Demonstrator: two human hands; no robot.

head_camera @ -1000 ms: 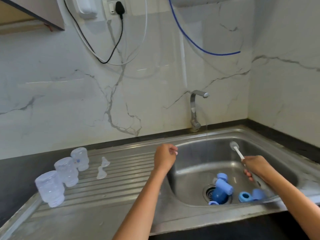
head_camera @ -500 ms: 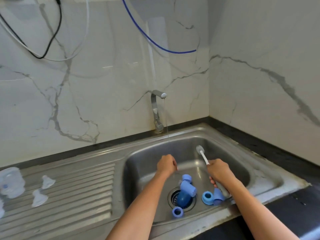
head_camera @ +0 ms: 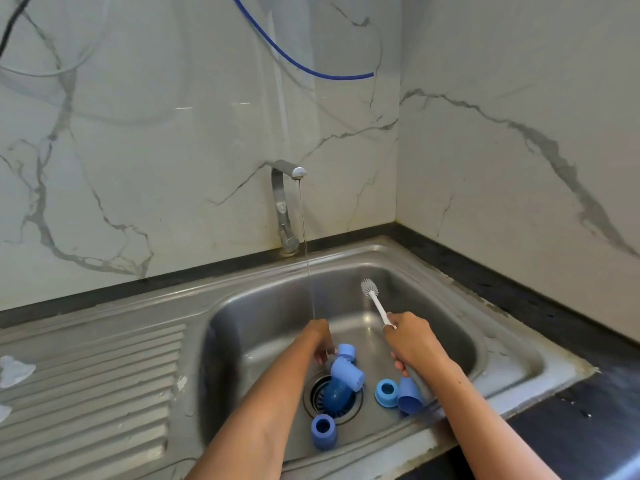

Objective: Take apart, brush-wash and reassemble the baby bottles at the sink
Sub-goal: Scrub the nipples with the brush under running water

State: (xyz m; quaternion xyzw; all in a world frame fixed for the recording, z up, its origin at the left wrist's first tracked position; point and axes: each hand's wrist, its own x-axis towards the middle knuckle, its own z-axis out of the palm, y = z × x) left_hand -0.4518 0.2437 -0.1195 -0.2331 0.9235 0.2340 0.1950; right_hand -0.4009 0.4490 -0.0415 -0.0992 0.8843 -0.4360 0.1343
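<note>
Several blue bottle parts lie in the steel sink (head_camera: 485,296). Two light-blue caps (head_camera: 347,374) and a darker blue piece (head_camera: 335,394) sit over the drain. One blue ring (head_camera: 323,432) lies nearer me, and another ring (head_camera: 386,393) with a cap (head_camera: 409,399) lies to the right. My left hand (head_camera: 317,337) reaches down, fingertips at the side of the upper light-blue cap (head_camera: 346,350). My right hand (head_camera: 412,341) grips the white handle of a bottle brush (head_camera: 370,289), bristle head pointing up and away.
The tap (head_camera: 282,202) runs a thin stream of water into the sink, just behind my left hand. A ribbed draining board (head_camera: 104,375) extends left, with clear nipples (head_camera: 14,370) at its left edge. Marble walls close off the back and right. A dark counter (head_camera: 554,341) borders the sink.
My view has swung right and down toward the sink, so the clear bottles have left the picture. My left hand has dropped from above the sink's rim down to the blue caps. The brush stays held.
</note>
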